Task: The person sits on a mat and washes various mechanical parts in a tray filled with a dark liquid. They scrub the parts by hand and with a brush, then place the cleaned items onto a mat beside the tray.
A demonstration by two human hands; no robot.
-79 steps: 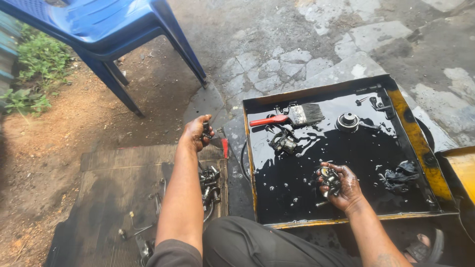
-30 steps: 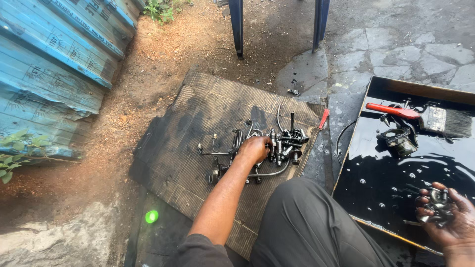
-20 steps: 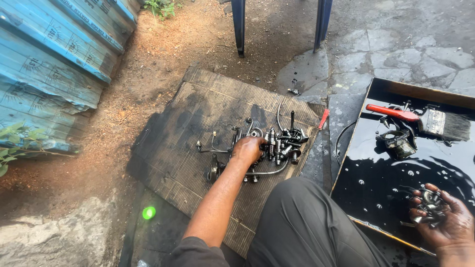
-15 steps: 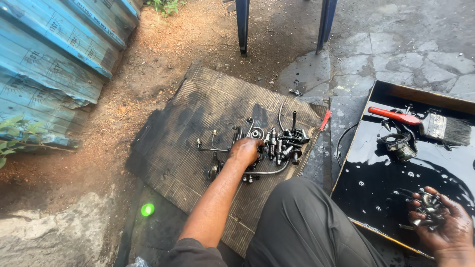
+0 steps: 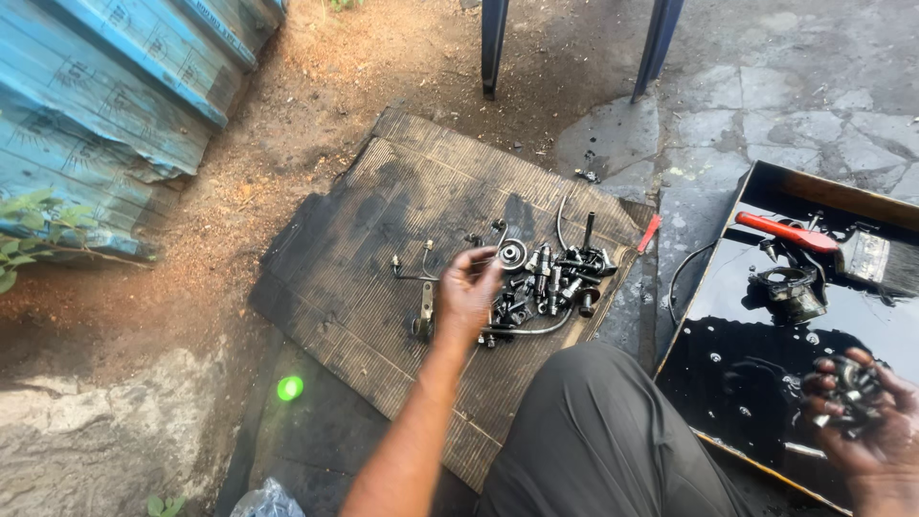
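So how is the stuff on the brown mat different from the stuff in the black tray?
The metal parts on the cardboard mat lie dry in a loose pile; the part in the tray sits in dark shiny liquid. The left hand touches the pile; the right hand holds a wet part above the tray. All look dark, oily metal.

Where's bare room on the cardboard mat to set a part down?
Free: the mat strip between the parts pile and the dirt edge, plus the near corner beside the left hand. Crowded: the pile itself, by the oil tray.
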